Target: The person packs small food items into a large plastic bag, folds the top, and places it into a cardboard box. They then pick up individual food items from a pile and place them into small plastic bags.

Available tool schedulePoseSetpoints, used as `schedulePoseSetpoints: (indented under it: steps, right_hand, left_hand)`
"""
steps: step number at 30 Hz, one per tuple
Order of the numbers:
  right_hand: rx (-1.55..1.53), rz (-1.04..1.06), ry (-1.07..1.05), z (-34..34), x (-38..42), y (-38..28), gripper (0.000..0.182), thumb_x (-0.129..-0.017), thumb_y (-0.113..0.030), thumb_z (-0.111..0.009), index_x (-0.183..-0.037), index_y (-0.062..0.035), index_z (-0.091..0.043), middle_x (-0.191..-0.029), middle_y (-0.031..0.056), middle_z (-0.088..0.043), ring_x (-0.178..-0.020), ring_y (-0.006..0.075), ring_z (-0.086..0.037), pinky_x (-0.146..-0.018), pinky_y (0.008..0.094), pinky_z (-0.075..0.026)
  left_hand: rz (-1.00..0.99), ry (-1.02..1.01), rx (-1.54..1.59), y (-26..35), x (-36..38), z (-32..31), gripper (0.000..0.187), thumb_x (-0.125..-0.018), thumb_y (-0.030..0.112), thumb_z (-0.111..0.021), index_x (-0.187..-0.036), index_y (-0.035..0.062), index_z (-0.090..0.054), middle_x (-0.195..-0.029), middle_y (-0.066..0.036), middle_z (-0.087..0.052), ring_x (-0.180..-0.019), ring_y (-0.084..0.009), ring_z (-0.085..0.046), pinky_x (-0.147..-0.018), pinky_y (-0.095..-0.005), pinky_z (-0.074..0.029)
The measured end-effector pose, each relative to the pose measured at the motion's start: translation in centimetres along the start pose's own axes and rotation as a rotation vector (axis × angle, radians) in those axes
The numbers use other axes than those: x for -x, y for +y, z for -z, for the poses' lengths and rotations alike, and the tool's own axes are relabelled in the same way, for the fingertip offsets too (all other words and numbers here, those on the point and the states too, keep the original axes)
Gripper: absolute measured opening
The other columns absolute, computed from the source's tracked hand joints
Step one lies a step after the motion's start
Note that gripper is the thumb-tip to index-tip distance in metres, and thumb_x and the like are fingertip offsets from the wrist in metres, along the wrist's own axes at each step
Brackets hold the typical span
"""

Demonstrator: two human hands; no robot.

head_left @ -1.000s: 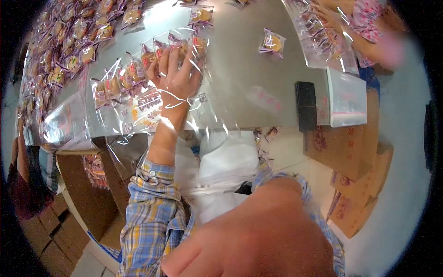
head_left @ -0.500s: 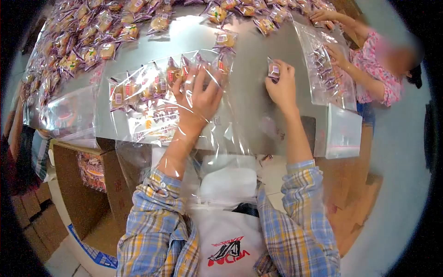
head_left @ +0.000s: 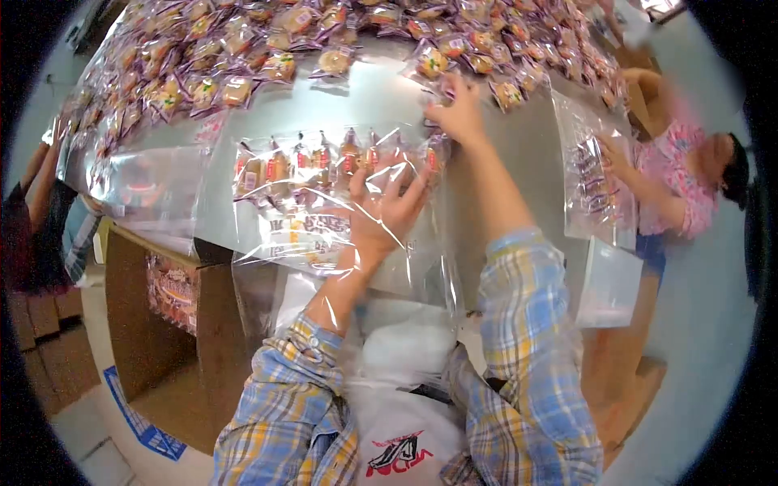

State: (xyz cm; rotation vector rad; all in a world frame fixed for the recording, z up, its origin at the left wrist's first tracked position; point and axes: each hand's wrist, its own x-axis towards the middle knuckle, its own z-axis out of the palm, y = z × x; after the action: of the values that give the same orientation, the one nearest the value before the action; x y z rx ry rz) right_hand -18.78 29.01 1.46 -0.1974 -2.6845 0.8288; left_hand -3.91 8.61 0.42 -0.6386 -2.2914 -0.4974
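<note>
My left hand [head_left: 387, 212] is inside a large clear plastic bag [head_left: 284, 231] with its fingers spread over a row of small wrapped cakes [head_left: 300, 166]. The cakes stand side by side in the upper part of the bag, which has printed lettering below them. Farther up the table, my right hand [head_left: 460, 117] pinches a wrapped cake [head_left: 431, 91] in clear and purple film, partly hidden by the fingers.
Many wrapped cakes [head_left: 235, 49] cover the far side of the metal table [head_left: 502, 190]. At the right, a person in a pink top [head_left: 677, 158] handles another clear bag [head_left: 604, 190] near a stack of clear bags [head_left: 609, 283]. A cardboard box [head_left: 219, 348] stands lower left.
My right hand has moved up and left to a cake near the pile; the one it held before is no longer in it. The view has shifted, and my left hand remains in the bag.
</note>
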Motion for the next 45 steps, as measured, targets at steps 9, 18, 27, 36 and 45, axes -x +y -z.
schedulePoseSetpoints:
  steps: [9, 18, 27, 36, 45]
  right_hand:
    - [-1.064, -0.331, 0.136, 11.7, 11.3, 1.2, 0.078, -0.085, -0.014, -0.081, -0.153, -0.009, -0.043, -0.136, 0.013, -0.058, -0.109, 0.0235, -0.064, -0.089, 0.0345, -0.056]
    - [-1.53, 0.028, -0.205, 22.6, 32.3, -9.0, 0.081, -0.077, -0.017, -0.085, -0.149, -0.018, -0.048, -0.151, 0.0249, -0.044, -0.126, 0.0395, -0.057, -0.098, 0.0501, -0.057]
    - [-0.622, -0.012, -0.634, 14.2, 35.1, -10.9, 0.072, -0.08, -0.009, -0.075, -0.148, -0.01, -0.05, -0.149, 0.0209, -0.045, -0.136, 0.0342, -0.049, -0.116, 0.0414, -0.038]
    - [-0.011, 0.193, -0.199, 7.5, 27.8, -15.0, 0.074, -0.081, -0.01, -0.073, -0.151, -0.0113, -0.048, -0.148, 0.032, -0.044, -0.121, 0.0417, -0.061, -0.092, 0.0463, -0.056]
    - [-0.009, 0.442, -0.094, 3.6, 24.6, -12.2, 0.064, -0.085, -0.012, -0.07, -0.147, -0.012, -0.054, -0.15, 0.0288, -0.047, -0.125, 0.0442, -0.055, -0.105, 0.051, -0.044]
  left_hand:
    - [0.069, 0.012, 0.015, 1.3, -0.4, -1.8, 0.044, -0.089, 0.025, -0.068, -0.133, 0.0188, -0.066, -0.131, -0.011, -0.067, -0.13, -0.0323, -0.057, -0.11, -0.0575, -0.035]
    - [0.209, -0.155, 0.451, 4.5, 1.2, 6.1, 0.056, -0.081, 0.016, -0.074, -0.135, 0.0072, -0.062, -0.134, -0.019, -0.06, -0.129, -0.0397, -0.054, -0.109, -0.0533, -0.04]
    - [0.471, -0.126, 0.642, 2.1, 7.9, 14.8, 0.057, -0.086, 0.004, -0.069, -0.141, -0.0011, -0.054, -0.132, -0.024, -0.061, -0.122, -0.041, -0.058, -0.106, -0.0487, -0.044]
    - [0.468, -0.199, 0.295, 0.4, 6.7, 13.1, 0.07, -0.086, 0.008, -0.068, -0.152, 0.0008, -0.044, -0.145, -0.021, -0.054, -0.137, -0.0395, -0.048, -0.114, -0.0507, -0.037]
    - [0.602, -0.275, 0.012, -2.4, 7.5, 13.6, 0.069, -0.086, 0.014, -0.07, -0.151, 0.0027, -0.047, -0.147, -0.023, -0.052, -0.138, -0.0421, -0.046, -0.113, -0.0542, -0.034]
